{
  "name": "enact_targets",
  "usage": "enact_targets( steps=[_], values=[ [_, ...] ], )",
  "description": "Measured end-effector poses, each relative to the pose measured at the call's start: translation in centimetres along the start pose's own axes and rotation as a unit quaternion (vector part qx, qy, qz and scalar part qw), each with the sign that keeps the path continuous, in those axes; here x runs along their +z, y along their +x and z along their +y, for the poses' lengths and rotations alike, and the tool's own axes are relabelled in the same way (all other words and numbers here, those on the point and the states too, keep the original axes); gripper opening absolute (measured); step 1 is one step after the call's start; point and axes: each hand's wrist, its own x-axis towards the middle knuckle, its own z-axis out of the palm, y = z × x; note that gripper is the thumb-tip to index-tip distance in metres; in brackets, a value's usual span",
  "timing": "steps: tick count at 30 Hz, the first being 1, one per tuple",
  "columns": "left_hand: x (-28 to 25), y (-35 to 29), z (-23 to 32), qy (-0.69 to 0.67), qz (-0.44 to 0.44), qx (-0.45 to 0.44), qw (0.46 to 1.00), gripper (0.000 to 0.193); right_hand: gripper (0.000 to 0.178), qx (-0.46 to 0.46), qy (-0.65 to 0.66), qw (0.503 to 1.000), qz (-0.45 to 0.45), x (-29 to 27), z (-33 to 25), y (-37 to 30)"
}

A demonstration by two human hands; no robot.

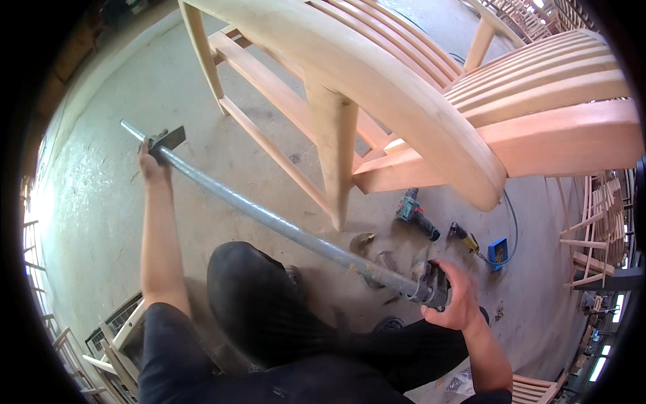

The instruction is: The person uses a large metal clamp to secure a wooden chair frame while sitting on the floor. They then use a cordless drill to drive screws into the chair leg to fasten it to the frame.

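Observation:
A long grey metal pipe clamp (269, 222) slants across in front of me, from upper left to lower right. My left hand (153, 161) is closed around it near the far end, by the dark flat jaw (173, 139). At the near end, my right hand (457, 296) grips the dark clamp head (431, 283), its fingers curled over it. Beyond the clamp stands an unpainted wooden slatted chair (390, 94) with a curved armrest and a tapered leg (330, 148). The clamp is apart from the chair in this view.
On the floor below the chair lie a green-and-black cordless drill (414, 214), a yellow-and-black air tool (464, 236) with a hose, and a blue box (498, 254). A curved brownish piece (362, 243) lies nearer. Wooden frames (595, 232) stand at right; more chair parts (121, 337) are at lower left.

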Motion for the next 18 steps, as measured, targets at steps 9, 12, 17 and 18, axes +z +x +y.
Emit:
enact_targets(
  steps=[9, 12, 17, 18],
  values=[
    [5.1, -4.0, -8.2, -0.112, 0.055, -0.097, 0.987, 0.059, 0.076, 0.058, 0.054, 0.997, -0.015, 2.8, 1.6, -1.7],
    [8.2, -5.6, -8.7, -0.100, 0.080, -0.091, 0.988, 0.063, 0.076, 0.052, -0.001, 0.998, 0.040, 4.4, 0.7, -0.4],
    [9.7, -4.6, -9.1, -0.078, 0.029, -0.099, 0.992, 0.066, 0.077, 0.053, -0.035, 0.995, 0.081, 5.2, 0.4, 1.9],
    [9.9, -4.0, -9.3, -0.060, 0.036, -0.104, 0.992, 0.065, 0.077, 0.059, -0.042, 0.994, 0.082, 5.5, 0.3, 2.0]
  ],
)
